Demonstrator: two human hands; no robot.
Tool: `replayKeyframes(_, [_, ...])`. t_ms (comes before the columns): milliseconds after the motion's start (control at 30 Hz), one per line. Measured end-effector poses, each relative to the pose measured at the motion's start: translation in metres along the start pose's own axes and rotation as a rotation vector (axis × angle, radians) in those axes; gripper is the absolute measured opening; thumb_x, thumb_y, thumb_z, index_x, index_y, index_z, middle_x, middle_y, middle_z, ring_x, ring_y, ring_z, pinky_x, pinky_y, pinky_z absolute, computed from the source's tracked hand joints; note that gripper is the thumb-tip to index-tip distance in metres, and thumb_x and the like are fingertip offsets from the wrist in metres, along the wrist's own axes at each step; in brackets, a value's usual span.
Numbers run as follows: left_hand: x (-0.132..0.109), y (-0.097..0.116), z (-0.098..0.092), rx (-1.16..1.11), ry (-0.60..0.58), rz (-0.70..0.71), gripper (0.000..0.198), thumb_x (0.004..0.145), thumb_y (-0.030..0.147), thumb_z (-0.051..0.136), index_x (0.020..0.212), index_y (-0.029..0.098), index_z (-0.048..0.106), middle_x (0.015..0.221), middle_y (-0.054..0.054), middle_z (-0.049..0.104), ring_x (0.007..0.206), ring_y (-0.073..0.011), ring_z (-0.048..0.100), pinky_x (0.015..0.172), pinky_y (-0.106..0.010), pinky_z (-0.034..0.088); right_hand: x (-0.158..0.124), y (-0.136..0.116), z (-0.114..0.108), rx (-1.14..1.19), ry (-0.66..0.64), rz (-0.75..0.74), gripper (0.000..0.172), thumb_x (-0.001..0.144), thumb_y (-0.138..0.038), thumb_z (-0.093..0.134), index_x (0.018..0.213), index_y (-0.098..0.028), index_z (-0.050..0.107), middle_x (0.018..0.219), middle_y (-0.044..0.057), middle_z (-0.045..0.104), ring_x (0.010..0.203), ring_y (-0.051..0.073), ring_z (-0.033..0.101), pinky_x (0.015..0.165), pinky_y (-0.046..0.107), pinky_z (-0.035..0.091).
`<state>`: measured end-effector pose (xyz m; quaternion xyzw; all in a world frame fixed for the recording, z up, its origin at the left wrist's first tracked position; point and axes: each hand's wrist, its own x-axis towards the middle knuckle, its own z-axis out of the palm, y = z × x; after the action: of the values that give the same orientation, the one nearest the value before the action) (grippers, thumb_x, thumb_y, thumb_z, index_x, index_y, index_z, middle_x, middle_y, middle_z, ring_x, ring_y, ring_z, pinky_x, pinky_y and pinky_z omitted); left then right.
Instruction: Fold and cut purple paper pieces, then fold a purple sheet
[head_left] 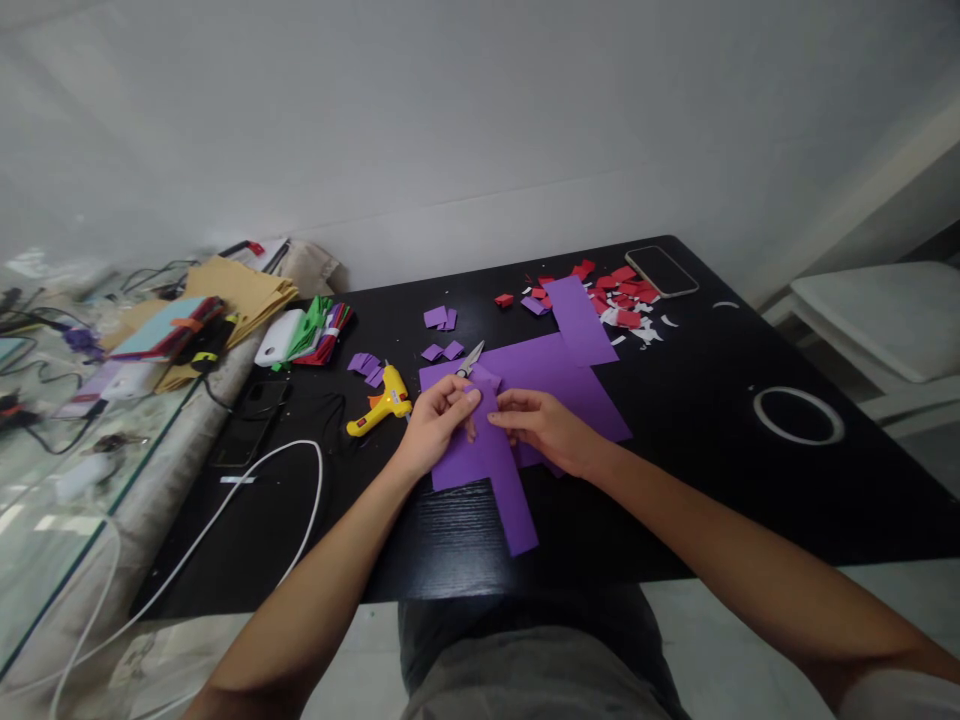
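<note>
A long purple paper strip (pixel 510 490) slants down toward the table's front edge. My left hand (pixel 441 420) pinches its upper end between thumb and fingers. On the strip's right edge, the fingertips of my right hand (pixel 544 425) are closed. Scissors (pixel 471 360) show their blades just beyond my left hand; their handles are hidden. Under both hands lies a large purple sheet (pixel 592 400), and a second purple piece (pixel 581 320) overlaps its far right corner. Small purple paper pieces (pixel 441 318) lie beyond the scissors.
Left of my hands is a yellow glue gun (pixel 386 402) beside more purple pieces (pixel 367 367). Red paper pieces (pixel 622 290) and white scraps are scattered at the back right, near a phone (pixel 661 271). A white cable (pixel 319 480) loops over the black table (pixel 675 500).
</note>
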<state>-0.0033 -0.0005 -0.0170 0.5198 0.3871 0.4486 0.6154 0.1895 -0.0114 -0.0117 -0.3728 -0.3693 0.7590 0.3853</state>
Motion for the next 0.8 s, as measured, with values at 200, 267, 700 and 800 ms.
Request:
replayKeyframes(200, [-0.001, 0.006, 0.003, 0.079, -0.065, -0.096, 0.043, 0.081, 0.051, 0.082, 0.073, 0.02, 0.053, 0.047, 0.004, 0.059, 0.035, -0.0109, 0.052, 0.041, -0.021, 0.037, -0.001, -0.006, -0.005, -0.081, 0.033, -0.075, 0.031, 0.068, -0.035, 0.09, 0.087, -0.019, 0.071, 0.069, -0.003, 0.064, 0.062, 0.012, 0.058, 0.057, 0.026, 0.047])
replayKeyframes(267, [-0.001, 0.005, 0.004, 0.088, -0.091, -0.109, 0.043, 0.081, 0.052, 0.081, 0.073, 0.02, 0.054, 0.047, 0.005, 0.058, 0.036, -0.0109, 0.051, 0.042, -0.021, 0.037, 0.0, -0.006, -0.006, -0.094, 0.04, -0.065, 0.03, 0.067, -0.034, 0.09, 0.085, -0.019, 0.071, 0.068, -0.002, 0.064, 0.062, 0.012, 0.059, 0.056, 0.026, 0.049])
replayKeyframes(700, [-0.002, 0.001, 0.009, -0.053, -0.031, -0.189, 0.046, 0.086, 0.059, 0.076, 0.089, 0.016, 0.06, 0.073, 0.002, 0.062, 0.06, -0.0098, 0.056, 0.058, -0.021, 0.047, 0.003, -0.007, -0.005, 0.058, 0.198, -0.124, 0.032, 0.061, -0.031, 0.092, 0.079, -0.018, 0.069, 0.065, -0.001, 0.068, 0.064, 0.015, 0.067, 0.063, 0.03, 0.059])
replayKeyframes(800, [-0.003, 0.005, 0.013, -0.159, -0.059, -0.278, 0.05, 0.087, 0.063, 0.071, 0.097, 0.015, 0.062, 0.078, -0.005, 0.071, 0.062, -0.0182, 0.068, 0.06, -0.032, 0.059, 0.003, -0.006, -0.006, 0.07, 0.197, -0.141, 0.03, 0.063, -0.031, 0.091, 0.08, -0.018, 0.069, 0.068, 0.001, 0.07, 0.066, 0.016, 0.068, 0.066, 0.031, 0.06])
